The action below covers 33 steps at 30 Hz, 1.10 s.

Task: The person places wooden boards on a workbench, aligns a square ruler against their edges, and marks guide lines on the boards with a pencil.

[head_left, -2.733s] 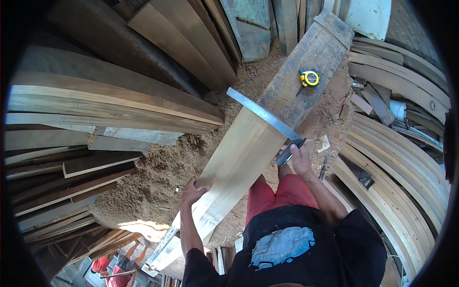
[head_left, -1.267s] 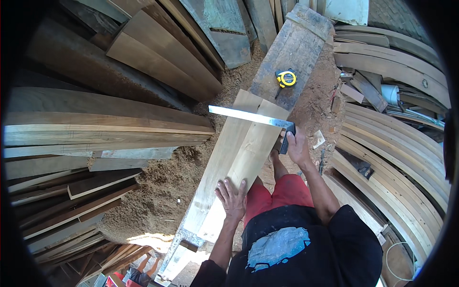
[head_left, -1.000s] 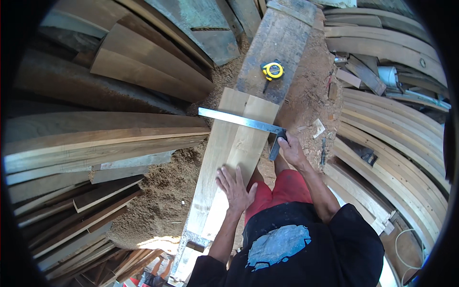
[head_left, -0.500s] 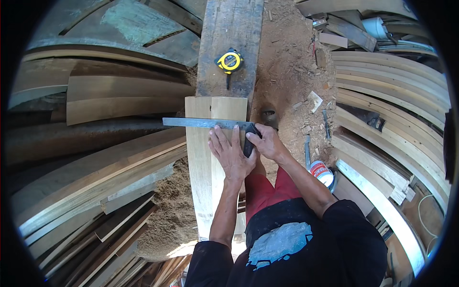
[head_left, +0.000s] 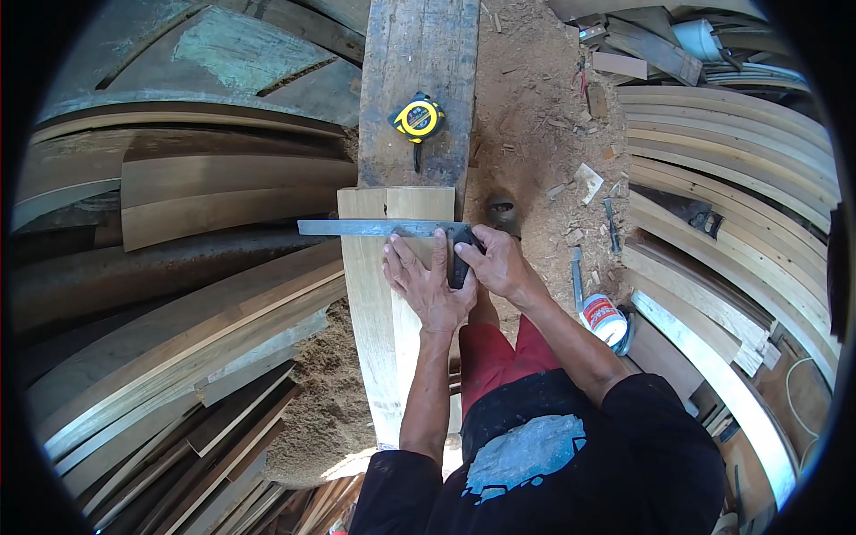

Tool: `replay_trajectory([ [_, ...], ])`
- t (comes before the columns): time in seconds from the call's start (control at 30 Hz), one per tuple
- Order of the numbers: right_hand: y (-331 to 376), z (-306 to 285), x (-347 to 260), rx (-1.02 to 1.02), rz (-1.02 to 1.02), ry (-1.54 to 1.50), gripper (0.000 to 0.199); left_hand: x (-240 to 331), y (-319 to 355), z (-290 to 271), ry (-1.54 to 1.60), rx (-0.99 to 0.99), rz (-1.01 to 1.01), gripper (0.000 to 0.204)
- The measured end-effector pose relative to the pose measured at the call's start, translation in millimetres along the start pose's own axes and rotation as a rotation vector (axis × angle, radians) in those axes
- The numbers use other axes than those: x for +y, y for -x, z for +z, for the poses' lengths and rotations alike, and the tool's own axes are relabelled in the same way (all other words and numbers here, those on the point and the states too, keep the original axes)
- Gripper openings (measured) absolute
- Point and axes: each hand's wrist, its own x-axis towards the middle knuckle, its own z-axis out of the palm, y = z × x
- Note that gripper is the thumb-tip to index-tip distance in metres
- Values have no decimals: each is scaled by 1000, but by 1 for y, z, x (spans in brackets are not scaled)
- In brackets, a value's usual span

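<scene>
A try square lies across a pale wooden board (head_left: 370,285), its steel blade (head_left: 348,227) reaching past the board's left edge near the far end. My right hand (head_left: 501,261) grips the square's black stock (head_left: 461,259) at the board's right edge. Flat on the board is my left hand (head_left: 431,290), its fingers spread and their tips at the blade's near edge; the thumb reaches toward the stock. Beyond the board's far end, a yellow and black tape measure (head_left: 417,118) rests on a worn plank (head_left: 419,53).
Stacked boards line the left (head_left: 236,196) and the right (head_left: 731,169). Sawdust and offcuts cover the ground (head_left: 535,107). A white and red tub (head_left: 604,319) stands right of my legs, by a long narrow tool (head_left: 577,276). Another tool (head_left: 612,225) lies farther off.
The square has slid slightly toward the board's far end, both hands moving with it. The whole view has shifted a little; the tape measure stays on the plank.
</scene>
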Motion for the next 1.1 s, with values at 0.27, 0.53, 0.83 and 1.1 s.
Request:
replay_trajectory([
  [0.27, -5, 3, 23, 12, -36, -17, 23, 3, -1, 1, 1, -7, -12, 89],
  [0.53, -6, 5, 29, -1, -26, -67, 22, 2, -1, 3, -8, -9, -15, 89],
  [0.83, -6, 0, 16, -64, 5, -83, 26, 0, 0, 3, -19, 3, -6, 88],
  [1.1, -15, -16, 35, -72, 27, 38, 19, 5, -2, 6, -29, 19, -16, 86],
])
